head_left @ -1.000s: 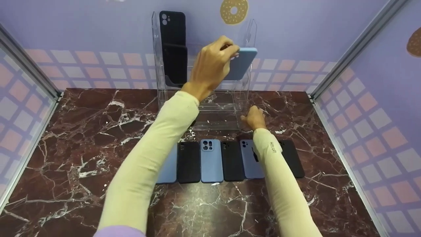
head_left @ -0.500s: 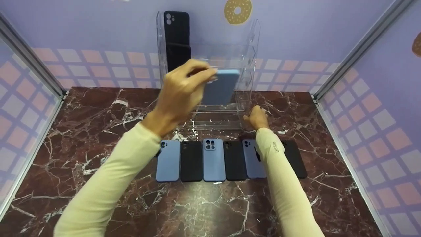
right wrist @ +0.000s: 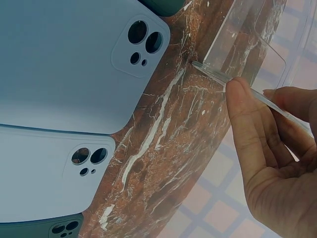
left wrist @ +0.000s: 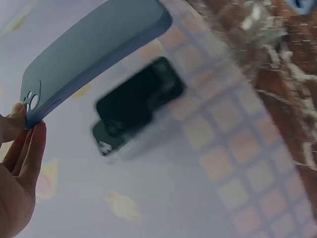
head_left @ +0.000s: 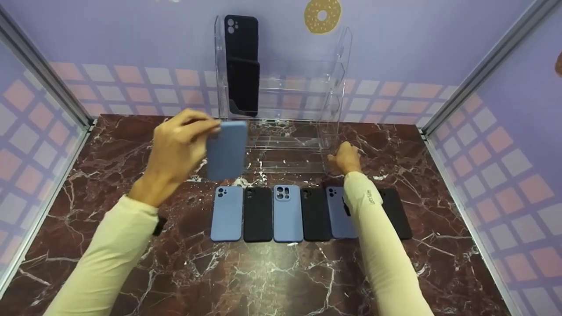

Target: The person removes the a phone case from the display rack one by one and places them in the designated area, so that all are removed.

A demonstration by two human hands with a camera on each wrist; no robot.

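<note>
Blue and matte, the phone case hangs upright in the air above the worktop, pinched at its top end between the thumb and curled fingers of the left hand; the left wrist view shows the fingertips gripping right beside the camera cut-outs. It sits just left of the clear acrylic rack and above the near row of cases, touching neither.

The right hand rests at the rack's lower right corner, its thumb and fingers closed on the edge of a clear panel, as the right wrist view shows.

Inside the rack's left side stand two black cases, one behind and higher than the other. On the marble worktop in front of the rack lies a row of six cases side by side, alternating blue and black, with the right forearm crossing over the last two
</note>
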